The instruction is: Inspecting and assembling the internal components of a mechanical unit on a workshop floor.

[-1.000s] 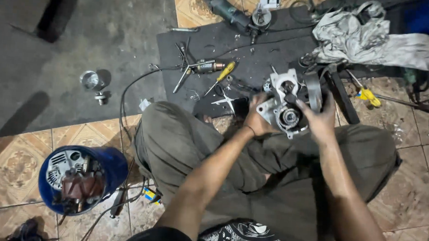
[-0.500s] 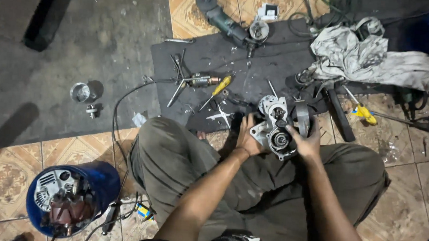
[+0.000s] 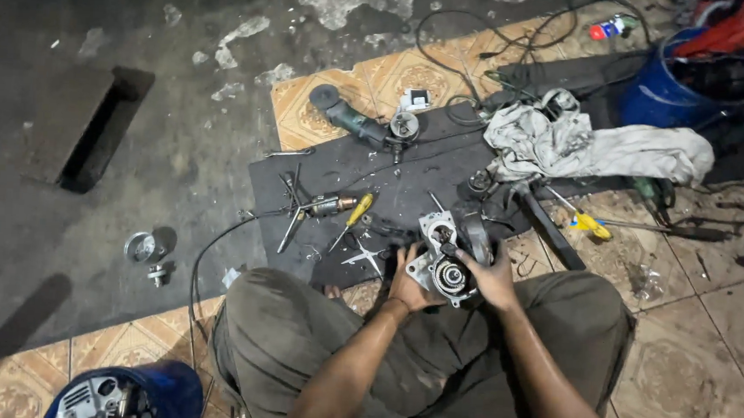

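Note:
A silver metal motor housing point(image 3: 443, 259) with a round bearing seat rests over my knees, gripped from both sides. My left hand point(image 3: 406, 285) clasps its left edge, fingers curled under it. My right hand point(image 3: 494, 276) holds its right side, where a dark round part point(image 3: 476, 236) sits against the casting. Just beyond it, on a dark rubber mat point(image 3: 408, 177), lie a yellow-handled screwdriver point(image 3: 353, 216), a cross-shaped wrench point(image 3: 363, 256) and a small cylindrical tool point(image 3: 325, 205).
An angle grinder point(image 3: 355, 121) lies at the mat's far edge. A crumpled grey rag point(image 3: 596, 149) lies to the right, with a blue bucket point(image 3: 660, 88) behind it. A metal pulley point(image 3: 141, 246) sits on concrete at left. A blue tub point(image 3: 125, 395) holding another part is near my left knee.
The view has tilted up and away, showing more of the far floor. Both hands stay on the housing, which has turned slightly in my grip.

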